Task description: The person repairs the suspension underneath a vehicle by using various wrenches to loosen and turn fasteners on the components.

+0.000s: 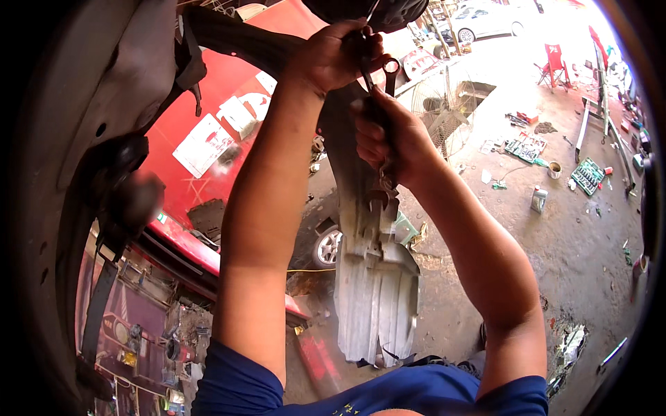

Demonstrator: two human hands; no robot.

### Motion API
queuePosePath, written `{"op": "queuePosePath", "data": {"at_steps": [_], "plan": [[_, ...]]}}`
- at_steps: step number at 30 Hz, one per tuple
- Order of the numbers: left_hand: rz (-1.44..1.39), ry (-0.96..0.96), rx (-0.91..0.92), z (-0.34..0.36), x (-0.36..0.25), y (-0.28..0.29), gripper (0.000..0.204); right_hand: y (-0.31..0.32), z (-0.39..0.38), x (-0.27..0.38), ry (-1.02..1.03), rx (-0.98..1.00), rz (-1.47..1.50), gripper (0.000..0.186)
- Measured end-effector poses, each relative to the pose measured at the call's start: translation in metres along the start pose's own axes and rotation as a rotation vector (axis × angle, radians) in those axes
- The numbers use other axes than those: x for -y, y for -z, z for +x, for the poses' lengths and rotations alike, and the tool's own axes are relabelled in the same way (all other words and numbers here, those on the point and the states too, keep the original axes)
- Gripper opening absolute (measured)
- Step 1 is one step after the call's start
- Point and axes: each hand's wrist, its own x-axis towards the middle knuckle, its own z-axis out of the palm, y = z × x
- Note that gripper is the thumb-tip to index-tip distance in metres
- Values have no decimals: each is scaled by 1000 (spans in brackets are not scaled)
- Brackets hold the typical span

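Both my arms reach up toward dark car parts overhead. My right hand [395,135] is closed around the shaft of a wrench [391,66], whose ring end sticks up above the thumb. Shiny metal ends show below that fist, but I cannot make out whether they belong to a second tool. Just above and to the left, my left hand [336,59] is closed with its fingers curled at a dark, narrow piece [365,61] that runs down toward the right hand. What exactly it grips is hidden. A round black part [374,10] hangs over the left hand.
Car underbody [104,83] fills the left side. A ribbed grey metal panel [378,298] lies below my arms. Beyond are a red car [184,128], a wire-guarded fan [444,114], open socket sets [588,175], a bottle [539,200] and a red folding chair [553,66].
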Motion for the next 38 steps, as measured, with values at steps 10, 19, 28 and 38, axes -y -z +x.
{"op": "queuePosePath", "data": {"at_steps": [10, 19, 28, 38], "plan": [[195, 24, -13, 21, -7, -2, 21, 36, -10, -2, 315, -703, -659, 40], [430, 40, -86, 23, -25, 10, 26, -57, -48, 2, 179, -489, -69, 30], [406, 82, -31, 15, -29, 5, 24, -70, 1, 2, -9, -456, -308, 34], [489, -66, 3, 30, 15, -23, 20, -55, 10, 14, 101, 50, 412, 30]]}}
